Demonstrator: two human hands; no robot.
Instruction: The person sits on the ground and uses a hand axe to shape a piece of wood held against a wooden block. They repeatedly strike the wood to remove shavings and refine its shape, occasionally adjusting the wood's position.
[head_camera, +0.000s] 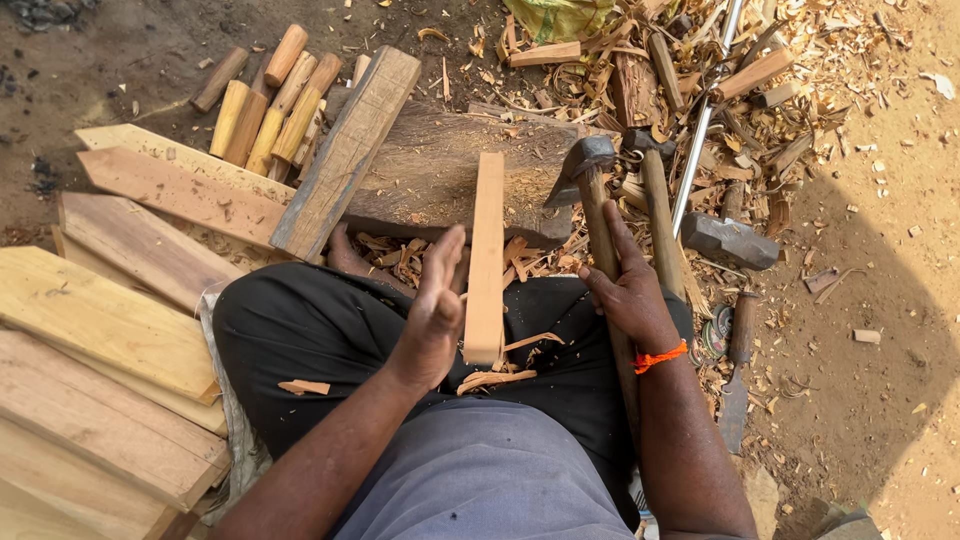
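A pale squared wooden stick (487, 255) leans from my lap up onto a dark wooden chopping block (430, 170). My left hand (433, 305) rests flat against the stick's left side, fingers stretched upward. My right hand (630, 285) closes around the wooden handle of an adze (590, 180), whose dark metal head lies at the block's right edge. An orange thread band circles my right wrist. Wood chips cover my dark trousers and the ground in front of the block.
Rough planks (120, 330) are stacked at left. A thick beam (345, 150) leans on the block, with rounded wooden pegs (270, 105) behind it. At right lie a hammer (728, 240), a second tool handle (657, 225), a metal rod (700, 130) and heaps of shavings.
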